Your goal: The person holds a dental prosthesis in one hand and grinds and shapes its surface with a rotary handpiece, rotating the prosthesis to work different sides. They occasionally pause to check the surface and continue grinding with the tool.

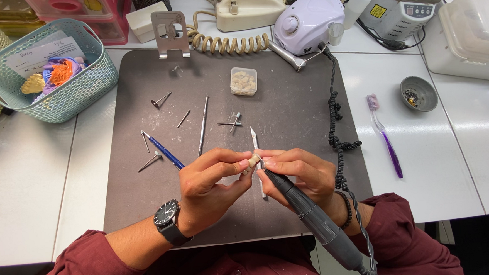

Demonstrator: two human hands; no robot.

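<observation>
Covering most of the white worktop [24,182], a dark mat [287,96] carries the loose tools: a long metal probe [202,126], a blue pen [164,151], several burs [161,100] and a small clear box [244,80] of tooth pieces. A teal basket [46,70] sits at the far left, a purple toothbrush [385,138] to the right. Nearer, the right hand [297,176] has its grip closed around a dark grey handpiece [310,218], tip against the small cream tooth piece [253,160]. The left hand [213,181] pinches that piece between thumb and fingertips, above the mat's near edge. Shaping looks under way; how much remains I cannot tell.
</observation>
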